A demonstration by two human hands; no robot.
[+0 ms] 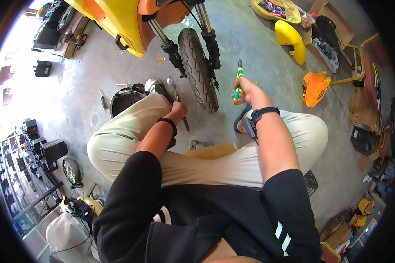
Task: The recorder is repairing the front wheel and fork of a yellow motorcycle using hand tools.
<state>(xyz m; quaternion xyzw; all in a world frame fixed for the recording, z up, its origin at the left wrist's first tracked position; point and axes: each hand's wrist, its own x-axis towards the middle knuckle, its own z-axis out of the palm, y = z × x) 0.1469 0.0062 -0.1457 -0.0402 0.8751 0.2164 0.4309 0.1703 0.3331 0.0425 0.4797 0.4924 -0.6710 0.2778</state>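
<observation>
My left hand (177, 111) is closed around a dark metal tool with a long, narrow shaft (186, 124), perhaps a wrench. It is beside my left shoe, to the left of a black knobby tyre (196, 65). On the tyre's right, my right hand (247, 91) grips a tool with green and yellow handles (238, 93) and a dark tip pointing away from me. It looks like pliers. The wheel stands between the two fork legs (210, 41) of a yellow and orange two-wheeler (114, 22). Neither hand touches the wheel.
A screwdriver (103, 100) and a black, yellow-edged helmet-like shell (126, 100) lie left. To the right are a yellow fender (290, 40), an orange panel (315, 89), an open carton (333, 22) and a chair (362, 59). Beneath me is a yellowish seat (213, 151).
</observation>
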